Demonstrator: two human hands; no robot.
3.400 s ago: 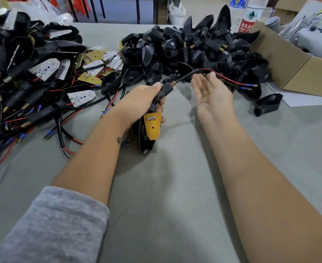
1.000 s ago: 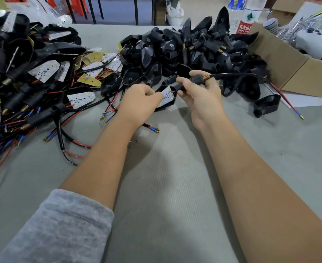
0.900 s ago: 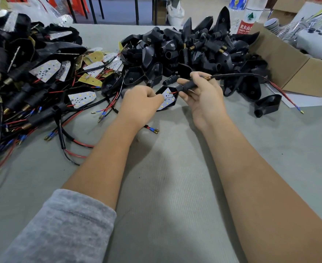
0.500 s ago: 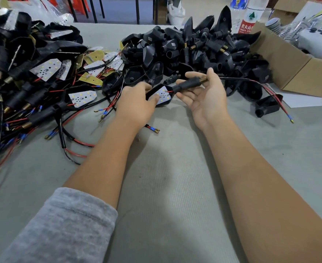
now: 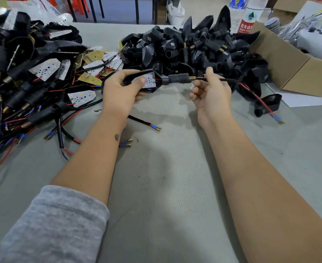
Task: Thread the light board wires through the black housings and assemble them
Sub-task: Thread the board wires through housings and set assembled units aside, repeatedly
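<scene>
Seating the light board (image 5: pixel 148 81) is judged underway: it is pressed into the black housing (image 5: pixel 173 79) by the gripping left hand (image 5: pixel 121 92), while the wire (image 5: pixel 251 90) beyond the housing's stem is pinched by the right hand (image 5: pixel 211 93), apparently to draw out slack.

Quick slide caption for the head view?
Left hand grips housing with light board; right hand pinches threaded wires.

A wide grey ribbed surface (image 5: pixel 162 186) fills the view under soft, even light. Beyond its far edge lies a pale floor (image 5: pixel 122 10) with dark metal furniture legs (image 5: pixel 137 8) standing on it. An open cardboard box (image 5: pixel 289 65) sits at the right.
</scene>
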